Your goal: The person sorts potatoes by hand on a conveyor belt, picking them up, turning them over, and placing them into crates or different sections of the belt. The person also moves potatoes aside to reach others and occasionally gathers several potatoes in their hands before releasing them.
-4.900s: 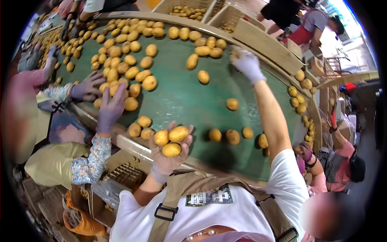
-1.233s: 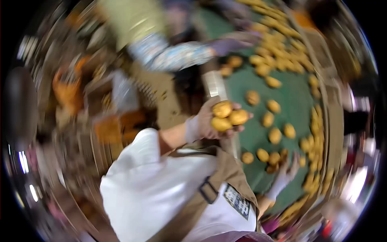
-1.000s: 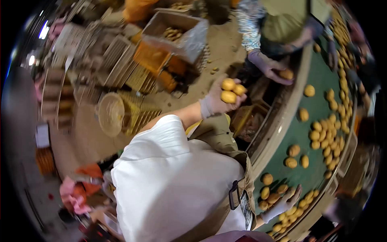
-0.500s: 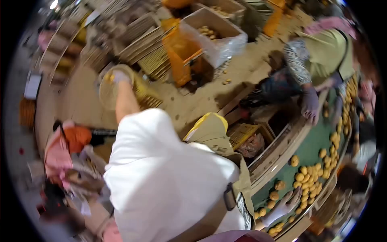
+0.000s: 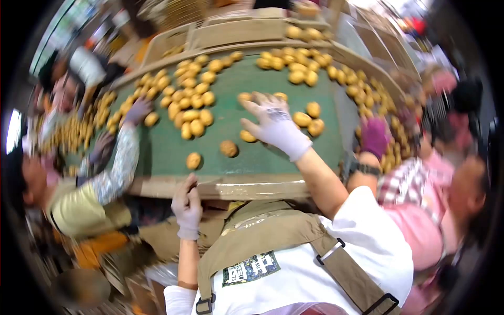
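Note:
My right hand [image 5: 275, 126], in a pale glove, reaches over the green belt [image 5: 241, 160] with its fingers spread. Yellow potatoes lie close by: one potato [image 5: 244, 98] at the fingertips, another [image 5: 248, 136] beside the thumb. My left hand [image 5: 187, 210], gloved too, is at the near wooden edge [image 5: 247, 189] with its fingers curled in and nothing visible in them. Just beyond it sits a rough brownish potato [image 5: 193, 160], and a darker one [image 5: 228, 148] lies to the right. A cluster of potatoes [image 5: 190, 102] covers the belt's middle left.
At the left, a co-worker's gloved hand [image 5: 138, 111] touches potatoes on the belt. To the right, another person's purple-gloved hand [image 5: 374, 137] is among potatoes. More potatoes [image 5: 296, 63] lie along the far side, before a wooden crate [image 5: 239, 32].
My view has swung from the floor and crates back to the belt. My left hand has come from a basket to the belt's near edge. My right hand now hovers with fingers spread.

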The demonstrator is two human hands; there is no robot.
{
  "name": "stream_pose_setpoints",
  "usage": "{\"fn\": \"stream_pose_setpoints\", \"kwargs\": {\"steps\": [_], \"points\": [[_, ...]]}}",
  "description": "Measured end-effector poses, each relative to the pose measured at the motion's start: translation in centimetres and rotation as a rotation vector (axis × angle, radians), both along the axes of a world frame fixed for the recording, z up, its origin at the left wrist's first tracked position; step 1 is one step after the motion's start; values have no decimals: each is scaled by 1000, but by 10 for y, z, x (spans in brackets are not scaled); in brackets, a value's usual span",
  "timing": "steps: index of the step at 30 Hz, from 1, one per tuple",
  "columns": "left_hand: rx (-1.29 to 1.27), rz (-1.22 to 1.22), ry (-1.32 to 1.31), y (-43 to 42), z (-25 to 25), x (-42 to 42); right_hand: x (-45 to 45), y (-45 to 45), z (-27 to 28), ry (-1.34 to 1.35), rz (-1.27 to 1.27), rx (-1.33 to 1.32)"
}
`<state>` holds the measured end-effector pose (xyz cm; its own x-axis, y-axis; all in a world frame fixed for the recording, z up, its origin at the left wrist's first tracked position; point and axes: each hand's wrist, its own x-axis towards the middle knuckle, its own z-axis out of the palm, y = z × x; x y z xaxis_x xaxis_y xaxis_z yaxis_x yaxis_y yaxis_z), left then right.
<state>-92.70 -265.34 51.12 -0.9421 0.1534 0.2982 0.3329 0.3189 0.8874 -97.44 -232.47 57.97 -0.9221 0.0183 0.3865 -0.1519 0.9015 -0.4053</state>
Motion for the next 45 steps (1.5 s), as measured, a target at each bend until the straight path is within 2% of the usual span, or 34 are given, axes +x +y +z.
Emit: {"fn": "stream_pose_setpoints", "kwargs": {"steps": [1, 2, 3, 4, 6, 8, 9, 12, 14, 15, 18, 20, 24, 26, 28, 29, 30, 33, 35, 36, 38, 39, 40, 42, 44, 45], "points": [[-218, -182, 112, 28, 34, -25, 3, 2, 7, -4, -83, 28], [-285, -313, 67, 53, 41, -39, 8, -1, 11, -44, -134, -89], [-393, -454, 184, 78, 46, -51, 12, -6, 16, -72, -175, -204], [-381, -571, 228, 104, 45, -56, 16, -11, 17, -93, -205, -317], [-660, -743, 377, 145, 29, -78, 19, -10, -7, -153, -161, -294], [-850, -780, 450, 175, 6, -105, 18, -13, -4, -177, -230, -343], [-837, -666, 555, 183, -5, -116, 11, -16, -14, -158, -247, -356], [-877, -788, 250, 172, -17, -161, -2, -21, -16, -156, -252, -392], [-853, -748, 302, 145, -2, -188, -11, -28, -23, -158, -242, -416], [-905, -722, 323, 127, 8, -202, -10, -36, -25, -105, -256, -415], [-1038, -583, 436, 75, 18, -223, -6, -50, -17, -171, -143, -478], [-1121, -550, 453, 51, 22, -231, -8, -48, -6, -351, -67, -494], [-1084, -198, 305, 18, 19, -230, -2, -52, -8, -288, -71, -531], [-942, -287, 345, 28, 26, -214, -3, -55, -7, -239, -71, -535], [-772, -433, 245, 67, 38, -165, -3, -67, -18, -144, -58, -534], [-693, -580, 283, 75, 20, -152, -3, -71, -25, -117, -31, -545], [-553, -540, 76, 91, 17, -123, -3, -72, -24, -137, -13, -534], [-682, -567, -112, 75, -10, -108, -5, -78, -24, -167, 20, -519], [-770, -590, -238, 76, -13, -102, -5, -81, -29, -124, 21, -512], [-806, -606, -400, 67, -4, -112, -5, -81, -31, -103, 25, -506], [-856, -571, -32, 73, 38, -103, -4, -78, -28, -139, 51, -483], [-1066, -588, 299, 41, 14, -119, -7, -80, -30, -154, 64, -478], [-962, -508, 282, 34, 19, -119, -9, -83, -33, -173, 84, -475], [-1025, -315, 29, -22, 16, -140, -5, -76, -10, -257, 84, -417], [-1255, -82, -62, -69, 26, -146, -3, -70, 3, -274, 86, -409], [-1246, -40, -91, -94, 23, -153, -2, -68, 3, -265, 74, -409]]}}
